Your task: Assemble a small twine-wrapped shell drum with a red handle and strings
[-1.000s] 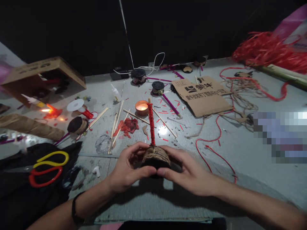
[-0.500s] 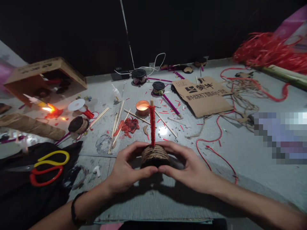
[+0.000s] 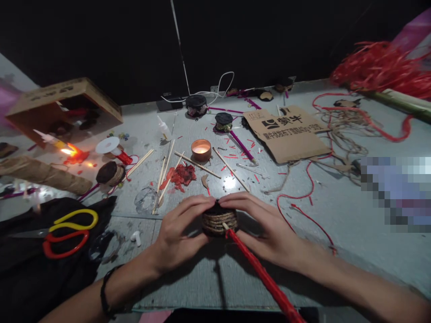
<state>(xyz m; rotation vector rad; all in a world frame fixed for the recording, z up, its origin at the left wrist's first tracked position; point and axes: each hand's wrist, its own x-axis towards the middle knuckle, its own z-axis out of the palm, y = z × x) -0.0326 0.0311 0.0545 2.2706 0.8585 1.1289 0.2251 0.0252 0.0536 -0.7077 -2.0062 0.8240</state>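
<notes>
Between my two hands is a small handmade drum (image 3: pixel 219 222), its black-covered body wound with brown twine. A stick wrapped in red cord (image 3: pixel 261 268) juts from its side toward me, down to the lower right. My left hand (image 3: pixel 183 229) grips the drum from the left, with fingertips on the top and the thumb low. From the right, my right hand (image 3: pixel 264 229) holds it the same way. The undersides of both thumbs are partly hidden behind the drum.
A lit candle (image 3: pixel 201 150) burns ahead, and a taller flame (image 3: pixel 70 150) at left. Scissors (image 3: pixel 69 232) lie on black cloth. Thin wooden sticks (image 3: pixel 164 168), red wax pieces (image 3: pixel 183 177), a cardboard sheet (image 3: pixel 286 139), red cord (image 3: pixel 311 184) and other drums (image 3: pixel 224 122) are spread about.
The drum has been tipped round: its red stick stood upright before and now points toward me. My fingers have moved onto its top, and my thumbs have parted.
</notes>
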